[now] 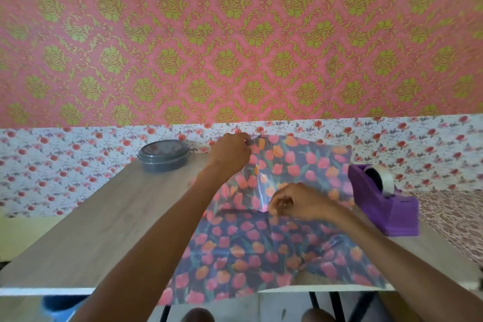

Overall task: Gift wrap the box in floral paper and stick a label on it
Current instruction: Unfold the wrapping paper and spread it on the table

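Tub [163, 155], grey and lidded, sat at the far left of the counter [104, 217], well apart from the work. Next came the left hand [230, 153], reaching to the far side, its fingers [245, 143] pinched on the far edge of the paper [235, 251] and seemingly holding that edge up off the counter. The paper, dark with pink and orange tulips, ran with its long axis away from the person. Its near end hung over the counter's front edge and its far part was tented between the two hands. The box could not be seen; judging by the hump and the crease across the sheet, it probably lay under the far half. Right of centre and nearer the body, the right hand [300, 202] had its fingers curled narrow, pinching the paper at that crease. So the free flap lay beyond the right hand and on the near side of the left. The left held the edge that would have to travel, and the right marked the line it would fold about. Any pull looked due to come toward the person, along the long axis. Dispenser [384, 204], purple with a clear roll, stood just beside the paper's right edge, closer to the right hand. No label showed.
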Tool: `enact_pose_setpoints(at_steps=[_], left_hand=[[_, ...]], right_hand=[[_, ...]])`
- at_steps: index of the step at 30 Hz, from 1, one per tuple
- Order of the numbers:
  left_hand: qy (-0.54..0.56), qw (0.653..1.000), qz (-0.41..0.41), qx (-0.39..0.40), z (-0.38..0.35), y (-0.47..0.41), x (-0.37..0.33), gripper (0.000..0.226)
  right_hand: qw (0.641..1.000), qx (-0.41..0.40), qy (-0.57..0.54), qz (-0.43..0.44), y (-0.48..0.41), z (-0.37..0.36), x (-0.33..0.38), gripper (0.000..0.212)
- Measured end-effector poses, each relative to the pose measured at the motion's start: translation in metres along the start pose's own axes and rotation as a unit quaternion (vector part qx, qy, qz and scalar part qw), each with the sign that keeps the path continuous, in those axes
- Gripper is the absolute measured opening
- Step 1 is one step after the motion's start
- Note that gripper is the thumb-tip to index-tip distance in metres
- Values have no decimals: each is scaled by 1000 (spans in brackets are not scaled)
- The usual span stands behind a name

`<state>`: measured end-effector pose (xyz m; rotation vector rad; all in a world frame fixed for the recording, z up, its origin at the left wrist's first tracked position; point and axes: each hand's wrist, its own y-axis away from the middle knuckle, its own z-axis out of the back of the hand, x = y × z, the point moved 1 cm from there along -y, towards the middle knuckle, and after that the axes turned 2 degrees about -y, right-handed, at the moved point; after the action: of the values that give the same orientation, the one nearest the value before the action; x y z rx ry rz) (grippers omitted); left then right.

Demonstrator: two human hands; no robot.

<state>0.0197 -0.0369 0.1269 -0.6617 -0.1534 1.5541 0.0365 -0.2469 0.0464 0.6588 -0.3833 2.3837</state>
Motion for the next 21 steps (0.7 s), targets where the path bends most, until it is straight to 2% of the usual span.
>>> enact_pose_setpoints(at_steps=[2,4,8,10,12,16,21], left_hand=[[25,998,-28,59,-13,-7,1,72],[-15,993,-46,104,-33,-9,5,90],[-210,967,-90,113,-83,7,23,80],[-242,952,-114,151,-105,18,32,73],[-213,953,-101,190,-120,27,41,70],[-97,956,9,277,-132,35,59,70],[-81,943,51,318,-127,44,67,76]], right_hand=[[993,-24,117,27,-9,-12,-18,22],[989,0,144,-15,-13,-22,-27,44],[971,59,214,-89,-21,-39,-42,96],[968,74,218,-99,-22,-40,-47,98],[971,74,214,-81,-21,-41,-48,95],[973,73,209,-68,-13,-50,-51,126],[972,90,204,-73,-2,-56,-45,118]])
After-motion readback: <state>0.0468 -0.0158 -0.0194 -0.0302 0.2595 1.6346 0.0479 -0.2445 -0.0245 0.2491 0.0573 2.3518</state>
